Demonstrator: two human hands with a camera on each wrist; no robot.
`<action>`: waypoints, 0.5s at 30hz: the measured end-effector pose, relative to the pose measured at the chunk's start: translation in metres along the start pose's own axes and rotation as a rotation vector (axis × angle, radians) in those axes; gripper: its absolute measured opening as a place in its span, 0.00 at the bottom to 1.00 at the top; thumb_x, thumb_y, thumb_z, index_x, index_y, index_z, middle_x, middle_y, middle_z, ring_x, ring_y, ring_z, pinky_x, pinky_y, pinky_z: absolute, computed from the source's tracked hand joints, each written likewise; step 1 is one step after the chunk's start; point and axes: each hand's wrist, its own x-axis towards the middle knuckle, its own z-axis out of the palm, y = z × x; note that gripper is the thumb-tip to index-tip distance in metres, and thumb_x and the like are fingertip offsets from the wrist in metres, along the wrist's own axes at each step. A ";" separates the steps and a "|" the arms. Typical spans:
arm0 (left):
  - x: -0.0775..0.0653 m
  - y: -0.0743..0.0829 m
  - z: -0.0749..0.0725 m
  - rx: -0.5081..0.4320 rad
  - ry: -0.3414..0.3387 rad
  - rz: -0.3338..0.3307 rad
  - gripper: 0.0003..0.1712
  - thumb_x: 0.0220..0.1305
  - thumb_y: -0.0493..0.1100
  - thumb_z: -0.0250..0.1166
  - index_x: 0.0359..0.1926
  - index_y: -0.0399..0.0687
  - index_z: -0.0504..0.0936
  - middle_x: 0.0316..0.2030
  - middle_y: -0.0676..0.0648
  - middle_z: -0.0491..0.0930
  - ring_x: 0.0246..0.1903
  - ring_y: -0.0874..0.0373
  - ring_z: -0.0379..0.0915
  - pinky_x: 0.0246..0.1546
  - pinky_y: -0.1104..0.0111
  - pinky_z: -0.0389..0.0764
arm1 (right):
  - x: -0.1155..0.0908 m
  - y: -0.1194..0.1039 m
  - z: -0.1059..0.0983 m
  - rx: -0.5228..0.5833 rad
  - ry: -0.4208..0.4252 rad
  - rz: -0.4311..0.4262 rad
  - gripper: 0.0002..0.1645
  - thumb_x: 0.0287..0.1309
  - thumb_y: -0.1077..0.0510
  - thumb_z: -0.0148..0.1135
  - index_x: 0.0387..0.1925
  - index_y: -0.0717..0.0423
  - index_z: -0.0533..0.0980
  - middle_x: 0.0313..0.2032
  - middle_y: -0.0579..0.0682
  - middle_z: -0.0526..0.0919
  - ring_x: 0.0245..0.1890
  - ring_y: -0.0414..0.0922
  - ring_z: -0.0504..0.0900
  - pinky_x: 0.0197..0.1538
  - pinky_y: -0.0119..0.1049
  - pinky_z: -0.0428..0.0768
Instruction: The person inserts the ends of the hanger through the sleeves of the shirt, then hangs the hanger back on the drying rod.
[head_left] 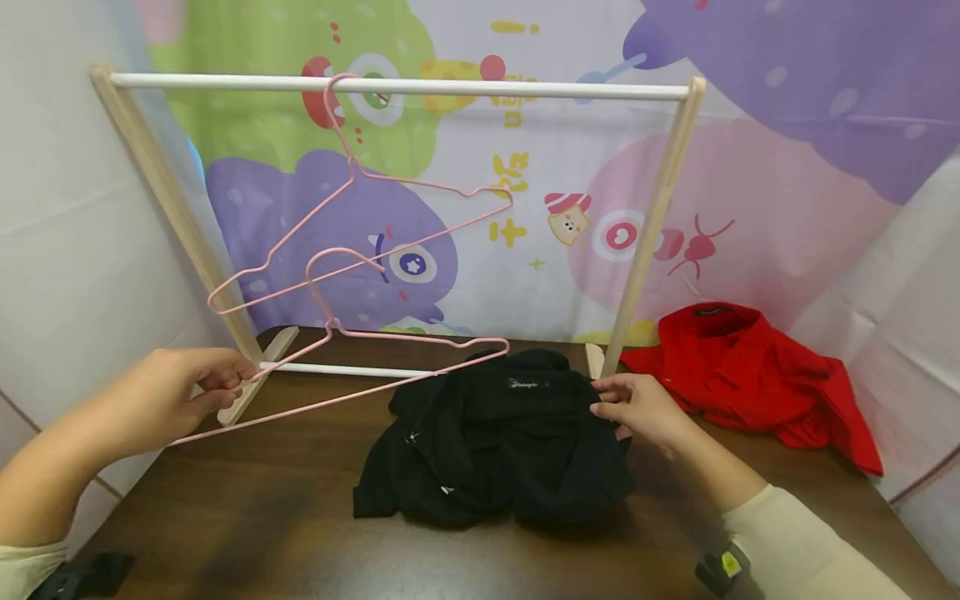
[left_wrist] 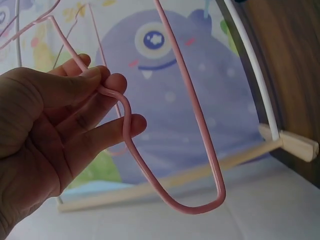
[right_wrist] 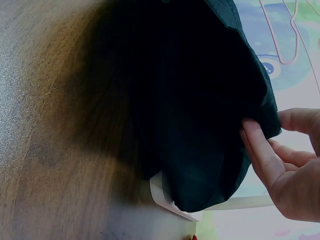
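My left hand [head_left: 176,400] holds a pink wire clothes hanger [head_left: 408,337] by one shoulder end, its hook upward. The left wrist view shows thumb and fingers pinching the hanger's wire [left_wrist: 195,107] just by the bend. A black garment [head_left: 480,442] with a small white label print lies bunched on the table, its collar side toward the rack. My right hand [head_left: 648,408] pinches its upper right edge between thumb and fingers. Seen from the right wrist, the black cloth [right_wrist: 200,100] is lifted at that edge. The held hanger's right end overlaps the garment in the head view.
Behind stands a clothes rack with a white rail [head_left: 525,87] and wooden legs [head_left: 660,208]. A second pink hanger [head_left: 352,162] hangs from the rail, left of its middle. On the brown table [head_left: 300,533], a red garment [head_left: 750,375] lies at the back right. A cartoon-print cloth covers the back wall.
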 end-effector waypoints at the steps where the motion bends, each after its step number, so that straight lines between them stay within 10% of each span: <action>1: 0.003 0.002 0.002 -0.003 0.001 0.008 0.22 0.41 0.23 0.73 0.37 0.47 0.82 0.25 0.68 0.74 0.26 0.74 0.70 0.23 0.70 0.73 | 0.000 0.000 -0.001 -0.002 0.002 0.001 0.28 0.59 0.64 0.65 0.59 0.72 0.71 0.48 0.67 0.80 0.40 0.50 0.81 0.34 0.46 0.84; 15: 0.036 0.021 0.028 -0.083 -0.007 0.119 0.24 0.40 0.20 0.69 0.34 0.51 0.80 0.25 0.66 0.73 0.25 0.70 0.69 0.23 0.70 0.73 | -0.001 -0.005 -0.005 -0.005 0.011 -0.010 0.28 0.58 0.64 0.66 0.58 0.72 0.71 0.49 0.68 0.80 0.39 0.48 0.81 0.32 0.43 0.84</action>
